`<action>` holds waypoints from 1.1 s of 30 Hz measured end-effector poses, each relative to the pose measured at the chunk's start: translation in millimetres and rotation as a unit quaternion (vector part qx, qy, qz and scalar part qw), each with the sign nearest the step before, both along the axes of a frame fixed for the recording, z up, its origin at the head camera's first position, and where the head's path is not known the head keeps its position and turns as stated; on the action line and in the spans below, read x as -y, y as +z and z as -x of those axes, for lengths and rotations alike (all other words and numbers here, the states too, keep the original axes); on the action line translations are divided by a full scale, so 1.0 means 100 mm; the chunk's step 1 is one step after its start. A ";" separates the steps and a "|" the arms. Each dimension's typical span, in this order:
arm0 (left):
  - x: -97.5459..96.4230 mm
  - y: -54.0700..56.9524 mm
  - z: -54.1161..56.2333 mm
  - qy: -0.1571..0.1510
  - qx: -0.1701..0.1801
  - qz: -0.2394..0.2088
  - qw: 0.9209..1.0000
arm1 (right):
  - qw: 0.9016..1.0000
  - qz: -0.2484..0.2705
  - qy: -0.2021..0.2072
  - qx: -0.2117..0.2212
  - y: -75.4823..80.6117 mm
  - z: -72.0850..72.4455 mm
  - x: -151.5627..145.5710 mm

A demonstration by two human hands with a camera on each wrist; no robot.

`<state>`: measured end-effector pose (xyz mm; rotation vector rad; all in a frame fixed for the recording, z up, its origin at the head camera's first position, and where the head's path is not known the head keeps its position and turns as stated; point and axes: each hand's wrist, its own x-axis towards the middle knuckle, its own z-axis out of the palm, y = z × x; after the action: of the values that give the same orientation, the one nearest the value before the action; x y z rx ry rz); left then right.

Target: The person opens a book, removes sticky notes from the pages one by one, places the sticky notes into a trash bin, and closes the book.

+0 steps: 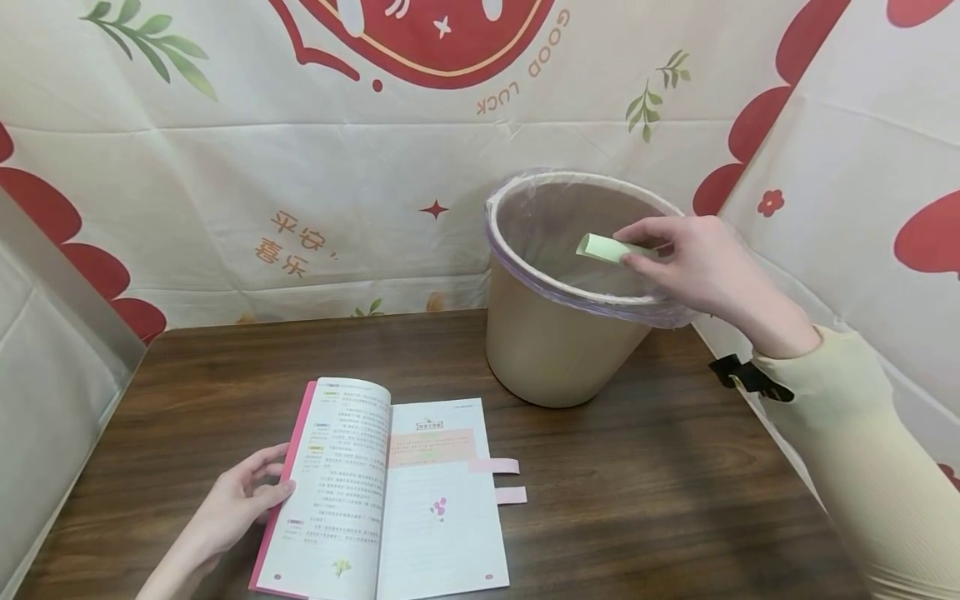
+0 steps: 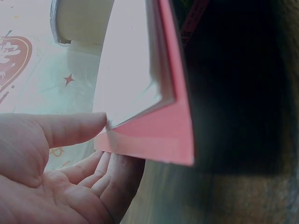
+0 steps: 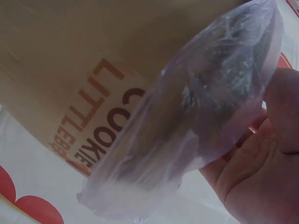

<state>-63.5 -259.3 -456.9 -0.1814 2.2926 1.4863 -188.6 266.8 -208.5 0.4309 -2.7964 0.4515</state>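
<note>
An open book (image 1: 438, 550) with a pink cover lies on the wooden table, two pink tabs (image 1: 507, 467) sticking out past its right page. My left hand (image 1: 236, 498) grips the book's left edge; in the left wrist view the thumb is over the pages and the fingers are under the pink cover (image 2: 154, 144). Over the mouth of a beige bin (image 1: 562, 358), my right hand (image 1: 708, 258) pinches a curled light-green paper slip (image 1: 603, 248). In the right wrist view, the bin's purple liner (image 3: 187, 121) hides the fingertips and the slip.
The bin stands at the table's back right, its thin plastic liner (image 1: 660, 315) folded over the rim. Printed white cloth (image 1: 375, 208) hangs behind and along the sides. Brown tabletop (image 1: 622, 500) shows right of the book. A black strap (image 1: 750, 379) is at the right wrist.
</note>
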 end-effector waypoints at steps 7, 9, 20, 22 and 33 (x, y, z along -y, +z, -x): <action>0.00 0.00 0.00 0.000 0.000 -0.001 1.000 | 1.000 -0.010 0.012 0.019 -0.03 0.03 0.01; 0.00 0.00 0.00 0.000 0.000 -0.001 1.000 | 1.000 -0.011 0.013 0.025 -0.04 0.03 0.01; -0.01 0.01 -0.01 0.003 0.000 -0.001 1.000 | 1.000 0.015 0.016 -0.011 -0.10 -0.03 0.03; -0.01 0.01 -0.01 0.002 -0.001 -0.002 1.000 | 0.999 0.025 0.017 -0.040 -0.12 -0.08 0.04; -0.01 0.00 0.00 0.002 -0.001 -0.005 1.000 | 0.986 0.070 0.060 -0.137 -0.12 -0.41 0.23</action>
<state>-63.5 -258.6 -457.0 -0.1831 2.2868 1.5002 -147.5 243.5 -220.3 0.5840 -2.4660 0.5638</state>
